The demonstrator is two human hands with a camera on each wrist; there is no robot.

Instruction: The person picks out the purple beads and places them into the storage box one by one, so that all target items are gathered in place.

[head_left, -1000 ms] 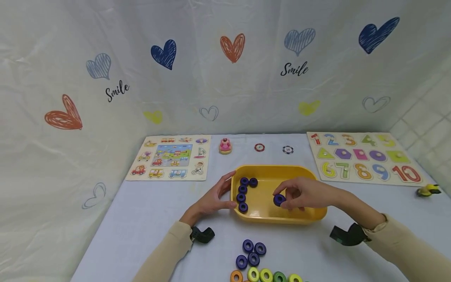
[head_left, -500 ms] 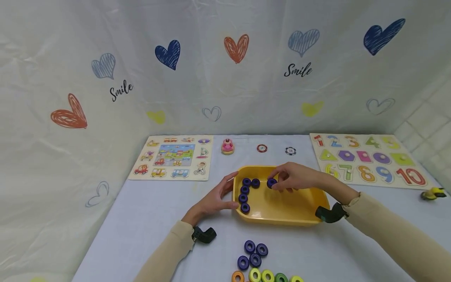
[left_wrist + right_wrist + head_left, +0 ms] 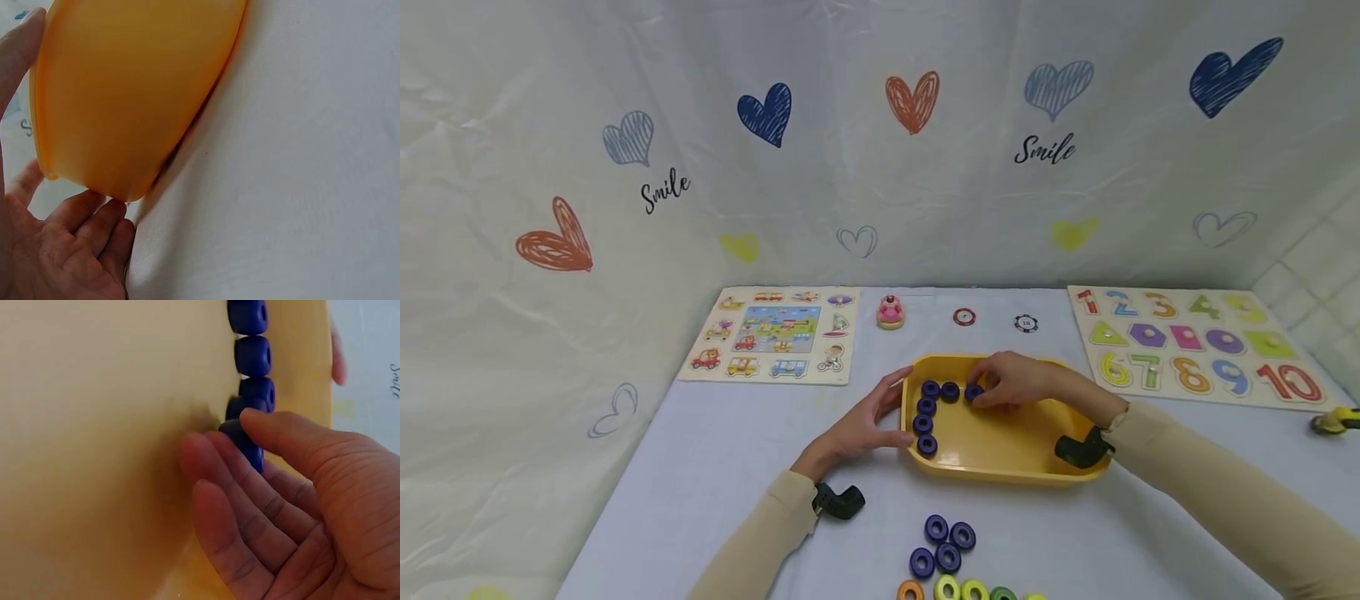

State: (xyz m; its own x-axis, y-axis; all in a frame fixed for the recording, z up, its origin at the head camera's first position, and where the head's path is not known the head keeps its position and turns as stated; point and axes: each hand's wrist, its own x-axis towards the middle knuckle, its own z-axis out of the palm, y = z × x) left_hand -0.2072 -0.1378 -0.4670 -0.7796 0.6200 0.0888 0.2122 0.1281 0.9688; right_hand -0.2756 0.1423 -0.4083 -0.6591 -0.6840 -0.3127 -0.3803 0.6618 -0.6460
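Observation:
My right hand (image 3: 1017,380) is inside the yellow tray (image 3: 1000,477), near its far wall. Between thumb and fingers it pinches a dark purple ring (image 3: 973,393), also seen in the right wrist view, close beside the ring (image 3: 951,392) at the end of a row. Several more purple rings (image 3: 922,424) line the tray's left side and far left corner. My left hand (image 3: 859,427) grips the tray's left end, thumb and fingers spread to either side of it. In the left wrist view, fingers (image 3: 84,212) touch the tray's outer wall (image 3: 125,106).
Several purple rings (image 3: 947,557) lie on the white cloth before the tray, with orange, yellow and green rings (image 3: 974,590) nearer. Behind stand a vehicle puzzle board (image 3: 775,335), a pink toy (image 3: 891,312), two chips (image 3: 1026,323) and a number board (image 3: 1195,346). A yellow toy (image 3: 1333,420) lies far right.
My right hand has carried the purple ring away from me and leftward, down beside the row by the far wall. My left hand keeps its hold on the tray. The view has shifted slightly.

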